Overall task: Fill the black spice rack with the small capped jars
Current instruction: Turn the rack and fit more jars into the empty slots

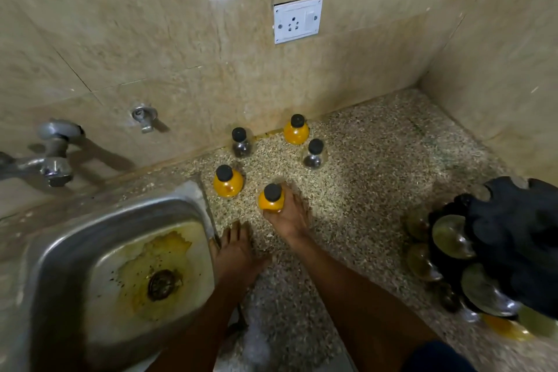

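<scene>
Several small round jars with black caps stand on the speckled counter [377, 166]. My right hand [288, 217] is wrapped around a yellow-filled jar [271, 199] near the counter's middle. Another yellow jar [228, 181] stands to its left, a third yellow jar [296, 130] by the wall. Two jars with dark contents [241, 142] [314, 154] stand near the wall. My left hand [237, 251] rests flat on the counter beside the sink, fingers apart, holding nothing. The black spice rack [513, 238] stands at the right edge with several jars lodged in it.
A stained steel sink [60, 251] fills the lower left, with a tap [54, 160] and a wall valve [144, 116] behind it. A white power socket [297, 19] is on the tiled back wall. A side wall [498, 69] closes the right corner.
</scene>
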